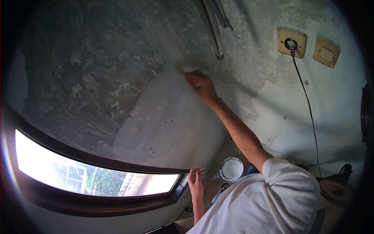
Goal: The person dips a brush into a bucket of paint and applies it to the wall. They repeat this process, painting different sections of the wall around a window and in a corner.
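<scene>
My right hand (201, 86) reaches up to the wall (167, 109), its fingers closed around what looks like a paintbrush (183, 73). Only an orange-red bit of it shows, and motion blurs it. A smoother pale grey patch spreads below that hand, against darker, flaking wall above and to the left. Lower down, beside the corner of the window frame, is my left hand (196, 177), its fingers loosely bent and apart, with nothing visible in them. Pale smears mark its fingertips. A bucket (220, 171) of white paint (232, 168) stands between the two arms.
A dark-framed window (117, 183) runs along the lower left. On the right wall are a socket (291, 42) with a plugged-in black cord (306, 91) and a switch (326, 52). A long metal tube (212, 31) hangs at the top. Dark objects (339, 185) stand at lower right.
</scene>
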Tool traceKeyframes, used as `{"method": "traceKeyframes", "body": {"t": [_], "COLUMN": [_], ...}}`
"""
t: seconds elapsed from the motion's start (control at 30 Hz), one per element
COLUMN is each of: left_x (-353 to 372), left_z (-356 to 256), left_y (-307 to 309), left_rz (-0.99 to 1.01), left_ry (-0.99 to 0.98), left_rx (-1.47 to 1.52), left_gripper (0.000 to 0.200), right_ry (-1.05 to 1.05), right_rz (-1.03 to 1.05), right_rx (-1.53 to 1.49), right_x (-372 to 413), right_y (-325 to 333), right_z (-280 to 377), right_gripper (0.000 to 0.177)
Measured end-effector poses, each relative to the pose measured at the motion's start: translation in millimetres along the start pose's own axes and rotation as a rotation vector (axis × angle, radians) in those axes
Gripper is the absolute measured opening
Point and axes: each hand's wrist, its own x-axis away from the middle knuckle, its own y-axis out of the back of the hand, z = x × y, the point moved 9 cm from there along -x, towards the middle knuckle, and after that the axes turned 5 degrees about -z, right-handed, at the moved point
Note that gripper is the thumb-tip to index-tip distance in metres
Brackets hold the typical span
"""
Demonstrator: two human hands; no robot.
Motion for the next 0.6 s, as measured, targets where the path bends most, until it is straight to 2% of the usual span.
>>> {"method": "traceKeyframes", "body": {"t": [0.03, 0.07, 0.13, 0.2, 0.27, 0.3, 0.37, 0.4, 0.47, 0.5, 0.53, 0.6], "left_x": [0, 1, -1, -1, 0, 0, 0, -3, -3, -3, -4, -5], "left_z": [0, -1, -1, 6, 5, 5, 7, 7, 3, 2, 2, 4], "left_y": [-1, -1, 1, 6, 6, 4, 3, 1, 0, 0, 0, -3], "left_rz": [-0.003, -0.006, -0.012, -0.039, -0.04, -0.036, -0.022, -0.012, -0.017, -0.018, -0.015, 0.013], "left_ry": [0.012, 0.021, 0.015, -0.015, -0.003, 0.003, -0.01, -0.021, -0.017, -0.009, -0.008, -0.001], "left_rx": [-0.009, -0.019, -0.029, 0.04, 0.027, 0.011, 0.022, 0.031, 0.021, 0.009, 0.009, 0.012], "left_gripper": [0.028, 0.028, 0.028, 0.027, 0.027, 0.027, 0.026, 0.026, 0.026, 0.026, 0.026, 0.028], "right_ry": [0.042, 0.041, -0.141, -0.21, 0.02, 0.022, -0.138, -0.128, -0.24, -0.133, -0.133, -0.041], "right_rz": [0.147, 0.15, 0.025, 0.045, 0.077, 0.079, 0.184, 0.183, 0.097, 0.055, 0.054, 0.158], "right_rx": [0.035, 0.037, -0.159, -0.145, -0.062, -0.058, -0.143, -0.145, -0.172, -0.102, -0.1, 0.007], "right_x": [6, 5, -9, -6, 12, 15, 18, 14, 16, 16, 22, 41], "right_y": [-15, -10, 14, 12, 0, 5, 4, 11, 32, 36, 34, 17], "right_z": [5, 2, -18, -30, -17, -15, -26, -27, -43, -37, -39, -33], "right_gripper": [0.019, 0.019, 0.019, 0.018, 0.019, 0.019, 0.022, 0.022, 0.026, 0.027, 0.027, 0.028]}}
